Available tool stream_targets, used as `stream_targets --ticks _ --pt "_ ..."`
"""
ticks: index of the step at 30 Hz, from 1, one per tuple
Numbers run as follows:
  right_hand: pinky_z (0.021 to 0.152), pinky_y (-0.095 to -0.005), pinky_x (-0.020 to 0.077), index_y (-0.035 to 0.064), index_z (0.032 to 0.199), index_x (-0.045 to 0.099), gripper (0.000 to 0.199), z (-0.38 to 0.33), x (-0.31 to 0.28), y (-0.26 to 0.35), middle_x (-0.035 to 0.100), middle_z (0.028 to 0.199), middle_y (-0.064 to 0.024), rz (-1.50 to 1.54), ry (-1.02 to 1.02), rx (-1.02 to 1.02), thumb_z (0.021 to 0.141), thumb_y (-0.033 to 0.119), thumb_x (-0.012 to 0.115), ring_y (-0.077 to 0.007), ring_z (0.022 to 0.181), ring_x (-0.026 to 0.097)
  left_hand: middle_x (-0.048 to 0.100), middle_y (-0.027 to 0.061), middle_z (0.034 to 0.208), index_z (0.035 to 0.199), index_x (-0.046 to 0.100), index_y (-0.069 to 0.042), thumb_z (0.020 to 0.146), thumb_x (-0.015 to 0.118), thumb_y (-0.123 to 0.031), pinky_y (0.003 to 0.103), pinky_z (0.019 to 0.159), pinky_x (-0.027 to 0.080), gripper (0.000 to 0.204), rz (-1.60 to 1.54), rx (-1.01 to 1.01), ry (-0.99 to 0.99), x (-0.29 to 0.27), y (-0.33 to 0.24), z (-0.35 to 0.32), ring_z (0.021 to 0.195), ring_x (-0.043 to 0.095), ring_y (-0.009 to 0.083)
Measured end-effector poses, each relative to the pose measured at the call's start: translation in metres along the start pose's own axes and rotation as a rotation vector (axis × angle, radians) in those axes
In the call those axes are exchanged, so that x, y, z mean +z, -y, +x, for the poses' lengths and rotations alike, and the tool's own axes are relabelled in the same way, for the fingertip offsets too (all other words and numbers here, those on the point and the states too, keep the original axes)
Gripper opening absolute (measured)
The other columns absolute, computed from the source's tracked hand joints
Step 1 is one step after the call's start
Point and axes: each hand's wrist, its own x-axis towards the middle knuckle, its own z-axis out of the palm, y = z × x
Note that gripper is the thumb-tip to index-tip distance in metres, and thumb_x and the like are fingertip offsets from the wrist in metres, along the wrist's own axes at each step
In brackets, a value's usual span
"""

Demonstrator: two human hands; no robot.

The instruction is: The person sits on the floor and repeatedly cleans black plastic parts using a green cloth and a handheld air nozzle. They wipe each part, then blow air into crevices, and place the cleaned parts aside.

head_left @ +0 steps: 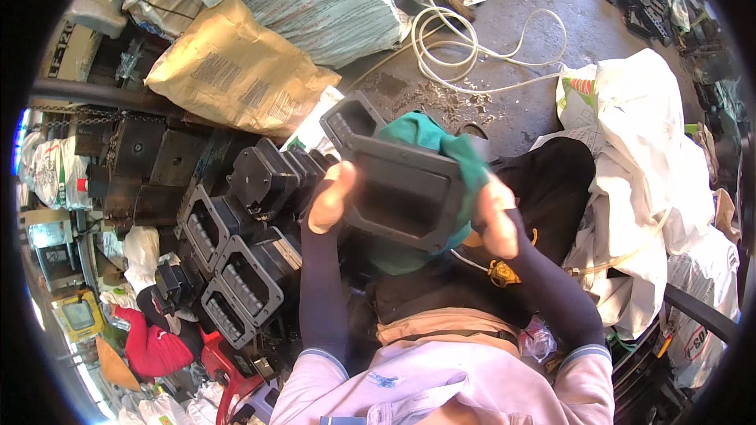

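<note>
A black plastic box-shaped housing point(405, 189), with a wide flanged rim and its hollow side facing up, is held above my lap. My left hand point(333, 197) grips its left edge, thumb on the rim. At the opposite end, my right hand point(496, 216) is closed on it, slightly smeared by motion. Green cloth point(413, 130) shows behind the housing and beside my right hand; whether those fingers hold the cloth too, I cannot tell. Another black housing point(352, 122) stands just beyond. A small yellow fitting point(502, 271) hangs below my right wrist.
Several similar black housings point(244, 275) are piled to my left. A brown paper sack point(236, 71) lies at the far left, white sacks point(638, 134) at the right. A pale hose point(449, 47) coils on the floor. A person in a red sleeve point(153, 346) is at the lower left.
</note>
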Motion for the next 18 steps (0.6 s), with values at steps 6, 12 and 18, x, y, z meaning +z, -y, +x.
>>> stream_targets --ticks 6,12,18 --pt "0.119 -0.0478 0.0192 -0.0043 0.147 0.041 0.069 0.007 0.031 -0.001 0.031 0.157 -0.0257 -0.096 0.024 -0.447 0.104 0.050 0.038 -0.0399 0.147 0.027 0.064 0.0158 0.127 0.136 0.055 -0.005 0.094 0.053 -0.064 0.039 0.104 0.042 0.073 0.499 0.088 -0.365 0.053 -0.039 0.019 0.119 0.059 0.0267" --pt "0.118 -0.0570 0.0202 -0.0062 0.146 0.039 0.071 -0.004 0.052 -0.008 0.032 0.154 -0.0286 -0.632 0.184 -0.457 0.096 0.043 0.052 -0.0456 0.148 0.022 0.018 0.0205 0.163 0.156 0.017 -0.001 0.106 0.041 -0.044 0.044 0.122 0.015 0.071 0.435 0.290 -0.367 0.104 -0.027 0.004 0.152 0.015 0.0329" --pt "0.119 -0.0517 0.0220 -0.0057 0.148 0.037 0.065 0.042 0.049 -0.014 0.033 0.157 -0.0227 -0.559 0.242 -0.526 0.098 0.035 0.049 -0.0413 0.148 0.024 0.009 0.0230 0.165 0.156 0.016 0.004 0.102 0.052 -0.045 0.041 0.123 0.008 0.082 0.308 0.223 -0.262 0.091 -0.009 -0.014 0.154 0.007 0.0316"
